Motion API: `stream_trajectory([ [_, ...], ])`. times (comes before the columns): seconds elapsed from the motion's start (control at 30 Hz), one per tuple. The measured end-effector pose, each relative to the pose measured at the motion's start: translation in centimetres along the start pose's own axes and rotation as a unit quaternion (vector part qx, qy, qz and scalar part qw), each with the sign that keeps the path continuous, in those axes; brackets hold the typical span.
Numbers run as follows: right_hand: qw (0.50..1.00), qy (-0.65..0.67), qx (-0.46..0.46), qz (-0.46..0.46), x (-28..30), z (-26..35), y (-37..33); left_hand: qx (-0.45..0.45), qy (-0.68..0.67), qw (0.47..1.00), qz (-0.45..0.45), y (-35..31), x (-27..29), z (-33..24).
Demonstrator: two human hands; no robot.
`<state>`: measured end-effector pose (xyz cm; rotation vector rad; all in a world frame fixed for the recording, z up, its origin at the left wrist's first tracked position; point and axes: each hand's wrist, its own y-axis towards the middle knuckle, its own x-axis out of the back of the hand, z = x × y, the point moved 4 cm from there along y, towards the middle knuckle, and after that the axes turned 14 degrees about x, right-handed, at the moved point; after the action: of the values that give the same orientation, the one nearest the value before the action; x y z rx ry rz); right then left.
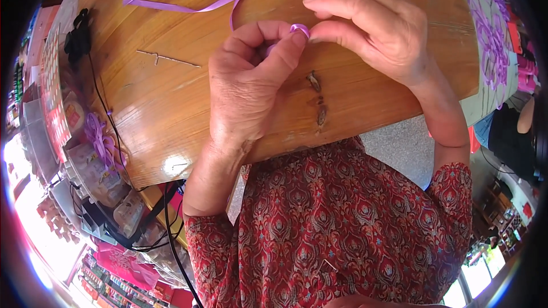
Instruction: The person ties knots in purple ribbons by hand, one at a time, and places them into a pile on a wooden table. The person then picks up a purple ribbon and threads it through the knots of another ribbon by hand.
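Note:
Over the wooden table (354, 108), my left hand (242, 80) pinches a small loop of shiny purple ribbon (298, 28) between thumb and curled fingers. Beside that loop is my right hand (388, 31), its thumb and fingers apart. The right thumb tip comes close to the loop; whether they touch I cannot tell. A long purple ribbon strip (197, 9) trails across the far side of the table and runs down behind my left hand. To the left of that hand lies a thin metal rod (171, 59) with a short side prong.
A pile of purple ribbon (495, 45) lies on a pale surface at the right. Another purple bundle (101, 142) sits at the left by plastic bags (94, 174). A black cable (103, 100) crosses the table's left side. Another person (508, 137) shows at the far right.

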<state>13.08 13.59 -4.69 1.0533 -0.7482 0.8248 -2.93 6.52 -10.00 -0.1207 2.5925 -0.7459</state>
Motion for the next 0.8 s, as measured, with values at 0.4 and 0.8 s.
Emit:
stream_trajectory([
  [0.4, 0.935, 0.301, -0.112, -0.151, -2.3, 0.4, 1.1, -0.113, -0.014, 0.993, -0.02, -0.6, -0.6, -0.1],
  [0.8, 0.703, 0.639, -0.267, -0.162, -4.1, -0.1, 0.4, -0.047, -0.185, 0.97, 0.15, -0.2, -0.5, 0.3],
])
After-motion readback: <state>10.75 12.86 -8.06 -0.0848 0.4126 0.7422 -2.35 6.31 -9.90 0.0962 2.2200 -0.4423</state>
